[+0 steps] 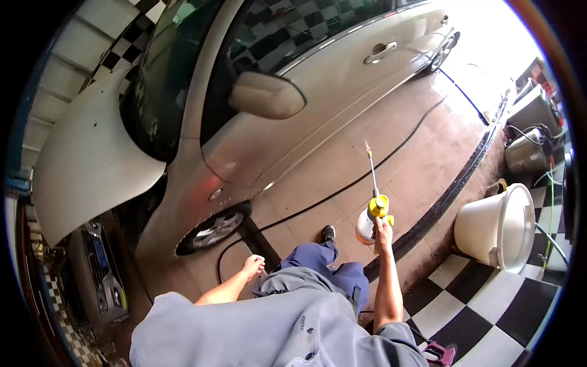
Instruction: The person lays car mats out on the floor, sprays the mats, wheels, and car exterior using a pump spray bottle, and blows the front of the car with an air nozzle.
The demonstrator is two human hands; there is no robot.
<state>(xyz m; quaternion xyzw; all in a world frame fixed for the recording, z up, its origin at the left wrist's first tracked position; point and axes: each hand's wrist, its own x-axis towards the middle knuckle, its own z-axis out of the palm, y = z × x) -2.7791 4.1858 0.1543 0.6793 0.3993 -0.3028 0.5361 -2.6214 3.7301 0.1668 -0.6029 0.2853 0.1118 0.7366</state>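
My right hand (383, 235) grips a pump sprayer (378, 207) with a yellow head and a pale bottle. From its head a thin metal wand (372, 171) points away from me, its yellow tip over the tiled floor. My left hand (252, 266) hangs low in front of my body with its fingers curled in, and I see nothing in them. Nearest to that hand is the front wheel (215, 230) of a beige car (293, 140). The car's side mirror (267, 95) sticks out above, and its hood (98, 153) is raised.
A black hose (342, 189) runs across the tiled floor (330, 211) beside the car. At right stand a large white bucket (489, 226) and a metal canister machine (527, 153). A dark raised strip (440, 208) borders the checkered floor (471, 287). A purple tool (439, 353) lies at bottom right.
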